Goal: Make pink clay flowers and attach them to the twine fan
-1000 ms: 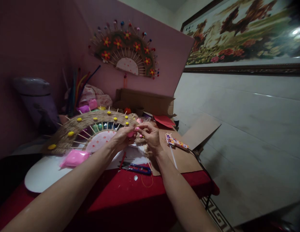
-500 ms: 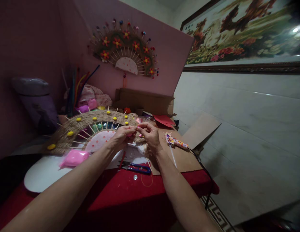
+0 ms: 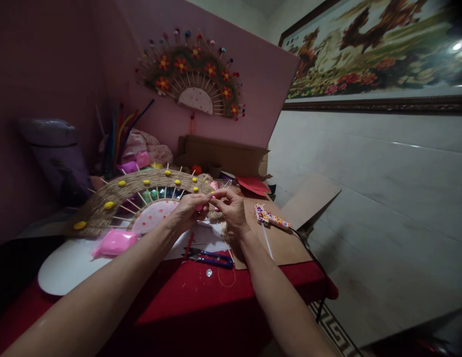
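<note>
Head view: coarse twine fan (image 3: 136, 179) centre-left, blue snips (image 3: 216, 259) lower centre; left hand (image 3: 189, 209) gripping pink lump (image 3: 200, 207); right hand (image 3: 232, 212) pinched shut, contents unclear.

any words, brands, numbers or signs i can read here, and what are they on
No text is readable.
Framed picture: small dark marks near its upper left corner, too small to read.
Pink packet and blue snips: no lettering that I can make out.

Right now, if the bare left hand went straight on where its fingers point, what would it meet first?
The left hand would first meet the bare right hand at its fingertips; the two look nearly touching, though depth between them is unclear.
</note>
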Motion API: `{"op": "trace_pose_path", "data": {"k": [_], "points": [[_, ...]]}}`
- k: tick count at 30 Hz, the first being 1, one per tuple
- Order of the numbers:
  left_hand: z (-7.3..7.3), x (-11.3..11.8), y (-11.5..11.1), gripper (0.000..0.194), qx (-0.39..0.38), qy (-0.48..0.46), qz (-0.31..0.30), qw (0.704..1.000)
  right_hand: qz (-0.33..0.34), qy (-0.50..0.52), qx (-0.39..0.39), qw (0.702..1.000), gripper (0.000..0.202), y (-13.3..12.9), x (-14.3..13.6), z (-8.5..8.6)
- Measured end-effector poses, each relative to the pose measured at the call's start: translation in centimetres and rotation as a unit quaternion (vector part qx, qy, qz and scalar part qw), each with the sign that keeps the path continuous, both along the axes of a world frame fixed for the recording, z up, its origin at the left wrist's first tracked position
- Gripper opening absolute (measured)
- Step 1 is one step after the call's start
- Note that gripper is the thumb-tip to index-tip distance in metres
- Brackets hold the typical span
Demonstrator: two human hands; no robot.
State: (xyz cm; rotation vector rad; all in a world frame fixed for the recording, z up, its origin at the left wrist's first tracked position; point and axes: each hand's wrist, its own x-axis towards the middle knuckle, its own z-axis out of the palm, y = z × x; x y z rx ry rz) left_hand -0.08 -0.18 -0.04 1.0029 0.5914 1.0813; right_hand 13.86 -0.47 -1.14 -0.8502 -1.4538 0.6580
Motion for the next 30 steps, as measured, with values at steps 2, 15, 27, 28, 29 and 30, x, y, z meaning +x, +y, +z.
{"op": "trace_pose_path", "data": {"k": [2,15,27,28,29,30], "points": [[0.00,0.01,0.01,0.033,0.005,-0.003,0.002,1.000,0.001,-0.003,-0.001,1.000,0.021,0.04,0.00,-0.06],[-0.02,-0.03,0.17,0.030,-0.016,0.003,-0.001,1.000,-0.013,-0.001,-0.005,1.000,0.024,0.11,0.04,-0.18],[0.10,-0.04,0.04,0.033,-0.007,0.004,0.007,1.000,-0.006,0.012,-0.017,1.000,0.024,-0.31,-0.17,0.23],[0.10,-0.04,0.04,0.033,-0.007,0.003,0.009,1.000,-0.009,0.007,-0.016,1.000,0.024,-0.31,-0.17,0.22],[0.09,-0.03,0.05,0.033,-0.008,0.002,0.009,1.000,-0.011,0.004,-0.015,1.000,0.025,-0.30,-0.16,0.20],[0.07,-0.03,0.08,0.033,-0.009,0.002,0.007,1.000,-0.011,0.005,-0.014,1.000,0.025,-0.28,-0.15,0.17]]}}
